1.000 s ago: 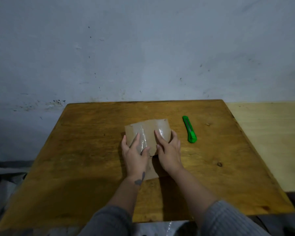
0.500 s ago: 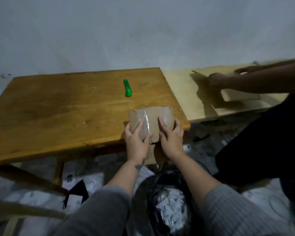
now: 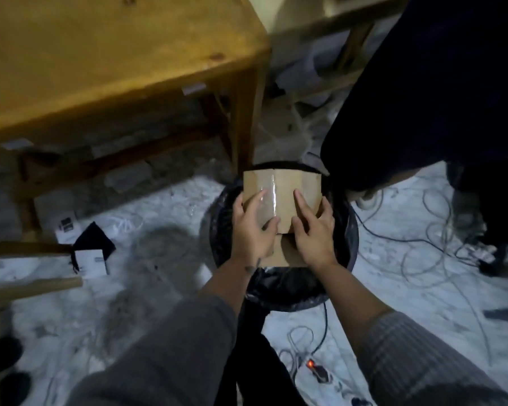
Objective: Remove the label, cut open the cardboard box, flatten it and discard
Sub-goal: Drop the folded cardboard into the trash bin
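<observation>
Over black bin, flat brown cardboard (taped), left hand & right hand gripping

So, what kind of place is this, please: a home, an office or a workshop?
Probably an informal workroom or storage room, not a tidy office. A plain wooden table stands on a rough floor strewn with loose cables. A bin lined with a black bag sits below the flattened cardboard.

We count one flattened box, with one strip of shiny tape down it. Two hands are on it, left and right. One black bin sits below. One wooden surface. Two white cards lie on the floor, and one red light glows.
</observation>
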